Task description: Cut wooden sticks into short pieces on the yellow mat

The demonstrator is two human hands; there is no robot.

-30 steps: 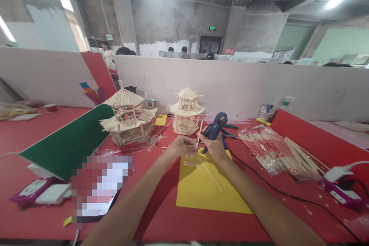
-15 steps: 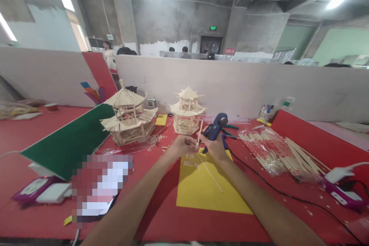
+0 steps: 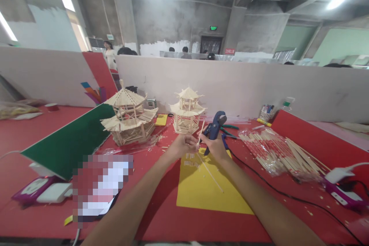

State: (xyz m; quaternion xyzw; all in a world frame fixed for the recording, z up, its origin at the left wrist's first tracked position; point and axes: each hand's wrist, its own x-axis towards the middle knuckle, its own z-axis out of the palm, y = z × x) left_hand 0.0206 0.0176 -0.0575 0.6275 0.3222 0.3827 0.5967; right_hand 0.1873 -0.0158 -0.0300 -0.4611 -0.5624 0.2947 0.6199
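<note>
My left hand is closed, its fingertips pinching the lower end of a short wooden stick that leans slightly right. My right hand wraps round a blue hand cutter with its head pointing up, and its fingertips reach the same stick. Both hands are over the far edge of a yellow sheet. On that sheet lie a long thin stick and rows of short cut pieces. Just beyond the hands stands a small stick pagoda.
A larger stick pagoda stands left, beside a green board. Bagged wooden sticks lie right, near a purple power strip and black cable. Green-handled pliers rest behind the cutter. A pale partition closes the back.
The cutter has tilted a little in my right hand, and the short stick leans slightly more to the right. My left hand has barely moved.
</note>
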